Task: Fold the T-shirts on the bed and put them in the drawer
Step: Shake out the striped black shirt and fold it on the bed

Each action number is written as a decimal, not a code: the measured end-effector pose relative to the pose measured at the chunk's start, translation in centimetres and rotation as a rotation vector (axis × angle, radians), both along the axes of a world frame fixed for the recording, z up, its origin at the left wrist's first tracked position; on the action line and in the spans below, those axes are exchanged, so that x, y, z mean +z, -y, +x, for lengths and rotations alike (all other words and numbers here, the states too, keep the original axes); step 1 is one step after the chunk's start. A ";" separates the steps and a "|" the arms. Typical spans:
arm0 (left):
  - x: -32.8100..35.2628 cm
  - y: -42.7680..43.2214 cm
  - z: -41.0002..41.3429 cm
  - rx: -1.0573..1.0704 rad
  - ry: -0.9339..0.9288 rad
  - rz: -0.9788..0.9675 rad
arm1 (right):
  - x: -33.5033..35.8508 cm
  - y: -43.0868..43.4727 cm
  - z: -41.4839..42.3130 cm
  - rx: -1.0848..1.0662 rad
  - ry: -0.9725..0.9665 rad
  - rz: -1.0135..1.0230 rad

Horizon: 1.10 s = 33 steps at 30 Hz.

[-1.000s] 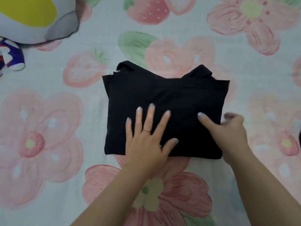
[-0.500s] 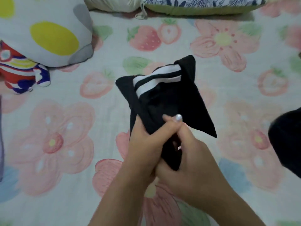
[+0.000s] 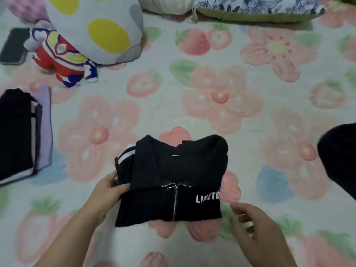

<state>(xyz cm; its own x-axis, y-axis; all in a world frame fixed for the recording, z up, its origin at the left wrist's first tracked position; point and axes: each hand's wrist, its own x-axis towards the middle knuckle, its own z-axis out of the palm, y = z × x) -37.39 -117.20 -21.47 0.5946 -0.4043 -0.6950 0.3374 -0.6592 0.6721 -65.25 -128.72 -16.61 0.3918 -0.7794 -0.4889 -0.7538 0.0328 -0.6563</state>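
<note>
A folded black T-shirt (image 3: 171, 182) with a zip collar and white lettering lies on the flowered bed sheet (image 3: 221, 105), front side up. My left hand (image 3: 107, 189) grips its left edge, thumb on top by the white-striped sleeve. My right hand (image 3: 250, 224) hovers just right of the shirt's lower right corner, fingers loosely curled and holding nothing. A stack of folded shirts (image 3: 19, 135), black on top of lilac, sits at the left edge. More black cloth (image 3: 339, 158) lies at the right edge.
A red and blue plush figure (image 3: 63, 56) and a big grey plush with yellow spots (image 3: 100, 29) sit at the back left, beside a dark phone (image 3: 13, 47). Pillows (image 3: 250, 8) line the far edge of the bed.
The shirt was lifted off the bed in both hands, turned over and now lies with its zip front up. My right hand has let go and moved to the right.
</note>
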 end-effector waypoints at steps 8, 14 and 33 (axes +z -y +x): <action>-2.6 -0.5 -1.9 0.234 0.269 0.050 | -6.2 3.8 3.4 -0.441 0.139 0.337; -2.5 4.0 -0.7 0.215 0.643 0.109 | -7.6 7.9 9.0 -0.778 0.234 0.608; -4.2 6.8 4.1 -0.229 0.971 0.043 | -8.9 12.5 12.5 -0.030 -0.170 -0.196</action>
